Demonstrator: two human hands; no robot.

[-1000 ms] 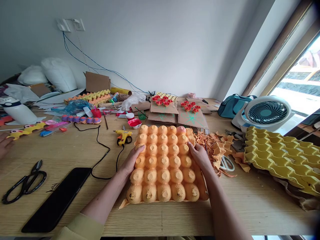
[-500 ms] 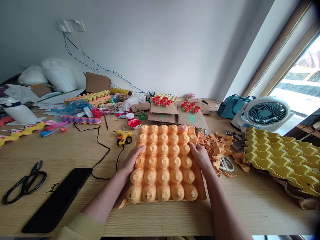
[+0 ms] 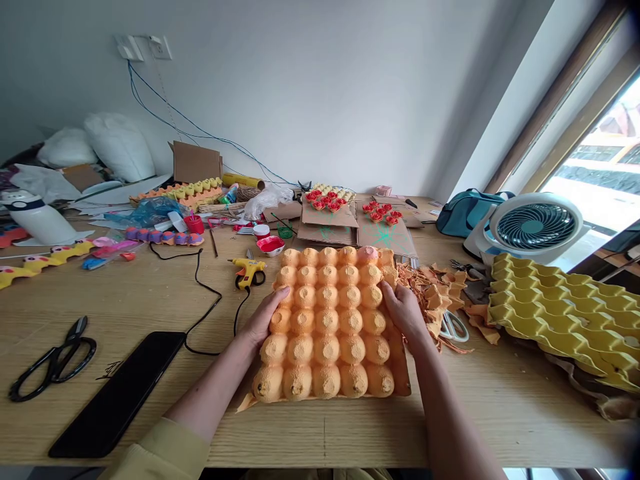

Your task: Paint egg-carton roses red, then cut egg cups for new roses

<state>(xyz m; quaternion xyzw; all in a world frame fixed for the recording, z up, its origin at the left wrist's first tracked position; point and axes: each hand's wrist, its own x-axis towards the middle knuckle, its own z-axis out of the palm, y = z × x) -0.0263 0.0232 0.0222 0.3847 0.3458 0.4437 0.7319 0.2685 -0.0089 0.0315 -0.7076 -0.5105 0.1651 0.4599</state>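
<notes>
egg tray [image 3: 327, 321] in orange, between 2 hands, left [image 3: 270, 317] and right [image 3: 404, 310], both gripping its side edges

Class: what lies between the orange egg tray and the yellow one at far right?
In the head view, the right hand, torn orange scraps and white-handled scissors are between the orange egg tray and the yellow egg tray.

Left hand [image 3: 270, 317]: most fingers hidden beneath the orange egg tray [image 3: 327, 323]
Right hand [image 3: 404, 310]: fingertips hidden, likewise
Yellow egg tray [image 3: 565, 313]: cut off at right
Yellow strip [image 3: 37, 265]: left end cut off
Window [image 3: 605, 160]: cropped, outside view blurred
</notes>
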